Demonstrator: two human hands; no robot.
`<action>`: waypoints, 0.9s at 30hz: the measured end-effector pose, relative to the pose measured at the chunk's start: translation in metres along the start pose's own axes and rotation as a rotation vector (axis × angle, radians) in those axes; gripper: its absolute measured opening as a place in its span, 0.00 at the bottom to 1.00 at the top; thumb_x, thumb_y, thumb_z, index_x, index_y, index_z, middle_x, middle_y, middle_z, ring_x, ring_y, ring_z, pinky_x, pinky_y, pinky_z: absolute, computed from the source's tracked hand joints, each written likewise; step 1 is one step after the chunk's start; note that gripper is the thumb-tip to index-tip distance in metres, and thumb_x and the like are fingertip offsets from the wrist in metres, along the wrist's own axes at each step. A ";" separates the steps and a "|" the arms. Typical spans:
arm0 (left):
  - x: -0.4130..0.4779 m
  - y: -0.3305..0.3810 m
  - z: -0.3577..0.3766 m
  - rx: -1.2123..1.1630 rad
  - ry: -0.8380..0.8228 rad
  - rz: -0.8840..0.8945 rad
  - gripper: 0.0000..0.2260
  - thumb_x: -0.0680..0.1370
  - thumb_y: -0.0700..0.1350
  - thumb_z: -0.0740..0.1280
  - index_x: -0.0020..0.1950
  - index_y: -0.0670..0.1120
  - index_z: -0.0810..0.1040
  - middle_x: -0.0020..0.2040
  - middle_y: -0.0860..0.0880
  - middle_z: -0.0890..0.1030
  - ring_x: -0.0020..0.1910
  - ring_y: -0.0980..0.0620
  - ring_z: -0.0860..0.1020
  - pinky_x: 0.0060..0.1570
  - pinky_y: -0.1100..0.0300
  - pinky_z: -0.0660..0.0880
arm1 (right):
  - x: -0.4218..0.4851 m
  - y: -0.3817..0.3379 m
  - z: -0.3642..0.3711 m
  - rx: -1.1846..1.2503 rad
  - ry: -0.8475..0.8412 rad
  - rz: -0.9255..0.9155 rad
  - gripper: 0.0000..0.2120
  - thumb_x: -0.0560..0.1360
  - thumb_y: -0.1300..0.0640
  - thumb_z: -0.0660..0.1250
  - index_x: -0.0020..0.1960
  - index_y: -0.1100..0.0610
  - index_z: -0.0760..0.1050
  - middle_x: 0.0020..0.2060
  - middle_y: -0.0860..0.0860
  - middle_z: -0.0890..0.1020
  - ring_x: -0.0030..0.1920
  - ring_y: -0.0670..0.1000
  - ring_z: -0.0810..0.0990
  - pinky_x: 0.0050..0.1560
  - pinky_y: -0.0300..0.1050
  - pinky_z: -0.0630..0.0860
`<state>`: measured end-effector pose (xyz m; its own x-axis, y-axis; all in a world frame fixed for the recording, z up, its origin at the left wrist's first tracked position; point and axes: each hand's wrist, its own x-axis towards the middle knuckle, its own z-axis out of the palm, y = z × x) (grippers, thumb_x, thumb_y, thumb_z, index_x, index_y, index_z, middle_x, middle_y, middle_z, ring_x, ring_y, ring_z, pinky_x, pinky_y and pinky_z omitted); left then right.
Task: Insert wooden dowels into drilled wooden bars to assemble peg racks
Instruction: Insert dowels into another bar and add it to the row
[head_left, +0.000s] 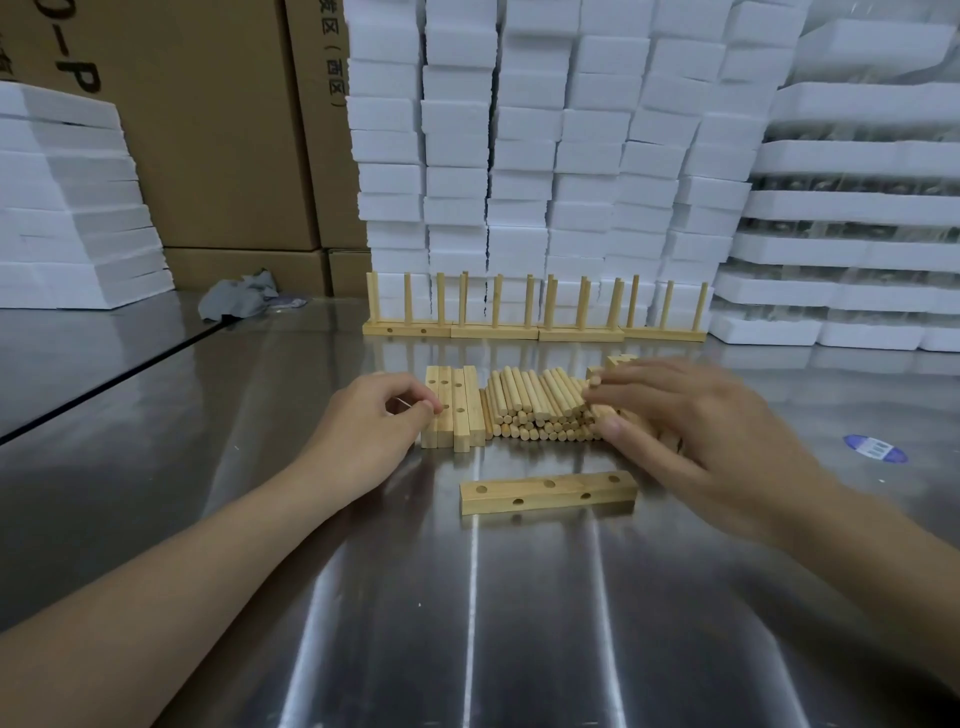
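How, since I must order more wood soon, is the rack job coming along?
Done: finished racks stand in a row at the back. In hand: one bar lies in front, holes empty; the right hand is on the dowel pile, the left hand at the stacked bars. Left: that stack and the pile.

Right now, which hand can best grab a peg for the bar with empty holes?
Probably the right hand: it rests on the dowel pile, fingers over the pegs. The left hand sits at the stack of drilled bars, beside the pile.
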<state>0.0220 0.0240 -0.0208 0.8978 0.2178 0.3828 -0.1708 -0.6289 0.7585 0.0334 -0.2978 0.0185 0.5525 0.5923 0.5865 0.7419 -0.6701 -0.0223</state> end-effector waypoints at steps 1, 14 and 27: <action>0.000 0.000 0.000 -0.007 0.004 0.002 0.11 0.81 0.45 0.70 0.43 0.58 0.86 0.45 0.56 0.86 0.46 0.55 0.83 0.50 0.53 0.79 | 0.000 -0.002 -0.002 0.106 0.093 0.019 0.23 0.84 0.37 0.55 0.67 0.44 0.83 0.65 0.39 0.82 0.68 0.41 0.77 0.67 0.49 0.74; -0.002 0.003 0.001 0.013 -0.008 0.029 0.11 0.82 0.45 0.69 0.44 0.58 0.86 0.47 0.58 0.85 0.48 0.60 0.81 0.47 0.59 0.77 | -0.001 -0.004 0.013 1.023 0.035 0.542 0.18 0.72 0.40 0.79 0.49 0.55 0.87 0.35 0.49 0.81 0.36 0.49 0.76 0.41 0.44 0.72; -0.046 0.070 0.011 -0.415 -0.235 0.201 0.11 0.77 0.54 0.74 0.57 0.53 0.89 0.52 0.55 0.89 0.53 0.54 0.86 0.54 0.59 0.82 | -0.002 -0.031 0.015 1.075 -0.343 0.301 0.15 0.72 0.42 0.78 0.45 0.54 0.86 0.35 0.51 0.78 0.39 0.48 0.75 0.42 0.35 0.72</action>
<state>-0.0270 -0.0387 0.0086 0.8893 -0.0806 0.4502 -0.4536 -0.2813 0.8456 0.0146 -0.2716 0.0056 0.7126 0.6739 0.1949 0.4120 -0.1772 -0.8938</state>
